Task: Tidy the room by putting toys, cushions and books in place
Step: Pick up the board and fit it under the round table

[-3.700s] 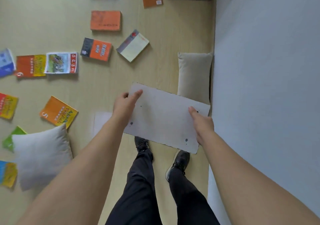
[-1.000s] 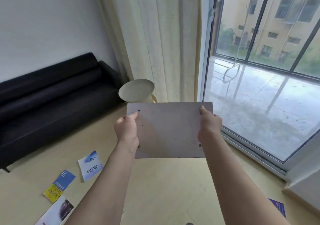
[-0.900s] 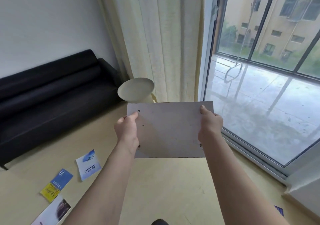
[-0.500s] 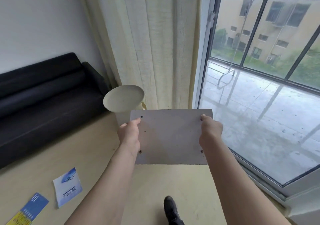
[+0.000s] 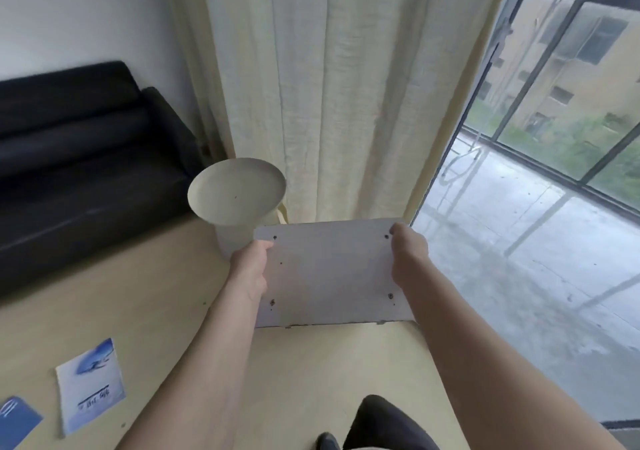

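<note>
I hold a flat pale grey board (image 5: 329, 273) with small dark screw holes out in front of me, roughly level. My left hand (image 5: 251, 262) grips its left edge and my right hand (image 5: 407, 259) grips its right edge. Just beyond the board's far left corner stands a cream round-topped side table (image 5: 237, 191). A white and blue book (image 5: 90, 385) lies on the wooden floor at the lower left, with a blue book (image 5: 15, 420) beside it at the frame's edge.
A black sofa (image 5: 79, 159) runs along the white wall on the left. Cream curtains (image 5: 332, 86) hang straight ahead. A floor-to-ceiling window (image 5: 540, 138) fills the right side. My dark trouser leg and shoe (image 5: 377, 425) show at the bottom.
Earlier I looked down at books and cushions on the floor; since then I turned and walked with the board toward the curtain. The round table is now closer, just past the board.
</note>
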Tool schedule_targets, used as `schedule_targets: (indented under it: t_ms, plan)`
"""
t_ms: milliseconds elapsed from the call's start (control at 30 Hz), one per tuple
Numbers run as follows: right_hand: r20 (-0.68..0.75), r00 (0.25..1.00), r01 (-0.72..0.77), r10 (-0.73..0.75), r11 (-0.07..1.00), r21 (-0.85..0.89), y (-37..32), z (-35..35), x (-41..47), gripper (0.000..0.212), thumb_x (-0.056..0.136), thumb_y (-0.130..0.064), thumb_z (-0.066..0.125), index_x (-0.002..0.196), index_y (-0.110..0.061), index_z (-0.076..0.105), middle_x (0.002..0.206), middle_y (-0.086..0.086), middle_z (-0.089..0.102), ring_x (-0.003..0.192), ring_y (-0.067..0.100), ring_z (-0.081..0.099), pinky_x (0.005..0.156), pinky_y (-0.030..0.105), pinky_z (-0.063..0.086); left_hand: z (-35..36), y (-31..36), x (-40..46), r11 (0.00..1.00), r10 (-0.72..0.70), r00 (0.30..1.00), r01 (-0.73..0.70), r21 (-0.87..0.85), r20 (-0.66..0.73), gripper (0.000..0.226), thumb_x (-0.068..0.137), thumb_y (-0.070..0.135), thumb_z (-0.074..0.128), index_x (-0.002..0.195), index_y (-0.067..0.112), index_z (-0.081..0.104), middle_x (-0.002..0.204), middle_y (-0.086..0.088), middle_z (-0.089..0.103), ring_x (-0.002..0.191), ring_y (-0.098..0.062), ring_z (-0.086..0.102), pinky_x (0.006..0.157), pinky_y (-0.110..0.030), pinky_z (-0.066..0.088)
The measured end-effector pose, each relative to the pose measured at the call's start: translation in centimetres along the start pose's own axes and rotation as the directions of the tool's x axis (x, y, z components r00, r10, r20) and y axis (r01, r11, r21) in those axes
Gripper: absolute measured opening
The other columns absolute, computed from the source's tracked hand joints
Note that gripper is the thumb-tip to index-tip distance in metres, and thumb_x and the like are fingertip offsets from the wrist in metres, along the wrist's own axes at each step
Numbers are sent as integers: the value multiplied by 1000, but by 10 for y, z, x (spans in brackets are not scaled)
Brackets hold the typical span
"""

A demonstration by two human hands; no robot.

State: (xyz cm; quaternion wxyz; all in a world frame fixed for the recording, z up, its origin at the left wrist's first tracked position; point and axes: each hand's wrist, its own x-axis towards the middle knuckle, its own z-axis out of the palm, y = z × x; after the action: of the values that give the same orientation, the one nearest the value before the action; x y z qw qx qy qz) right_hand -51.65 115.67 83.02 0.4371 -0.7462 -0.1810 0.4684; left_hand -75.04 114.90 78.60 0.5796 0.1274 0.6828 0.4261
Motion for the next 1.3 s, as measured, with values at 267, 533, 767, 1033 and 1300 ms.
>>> schedule_targets:
  t_ms: [267, 533, 767, 1033, 1300]
  plan:
    - [68, 991, -107, 118, 984, -144, 3, 158, 73, 9, 87, -16, 44, 85, -11, 51, 88, 7, 44, 64, 19, 33, 55, 28, 27, -48, 56, 113, 986, 12, 996, 3, 168, -87, 53, 69, 25, 61, 118, 4, 64, 112, -17, 69, 100, -36, 67, 85, -42, 51]
    - [228, 944, -182, 237, 954, -237, 19, 359, 161, 36, 80, -34, 53, 111, -16, 56, 100, 4, 53, 85, 22, 50, 76, 34, 45, -114, 132, 238, 943, -61, 980, 119, 312, -190, 17, 83, 12, 56, 94, 7, 68, 88, -12, 69, 75, -27, 65, 68, -31, 47]
    - [326, 890, -183, 318, 906, -383, -28, 451, 139, 7, 89, -13, 57, 88, -10, 51, 72, 5, 44, 58, 15, 41, 60, 23, 40, -174, 183, 342, 927, -40, 940, 162, 338, -339, 59, 76, 24, 64, 128, 8, 40, 104, -7, 59, 100, -29, 58, 88, -43, 50]
    - [359, 770, -246, 528, 764, -596, 91, 539, 250, 58, 67, -27, 65, 121, -9, 54, 114, 16, 62, 98, 35, 62, 91, 48, 54, -182, 168, 497, 852, -155, 940, 283, 440, -304, 44, 68, 22, 61, 109, 11, 49, 107, -14, 61, 88, -32, 62, 75, -41, 52]
    - [210, 774, -301, 597, 639, -708, 261, 601, 395, 83, 67, -26, 67, 139, -1, 35, 131, 19, 50, 112, 37, 55, 94, 46, 50, -186, 29, 703, 755, -242, 948, 318, 573, -208, 31, 82, 8, 57, 112, 12, 53, 102, -6, 62, 87, -25, 61, 70, -31, 48]
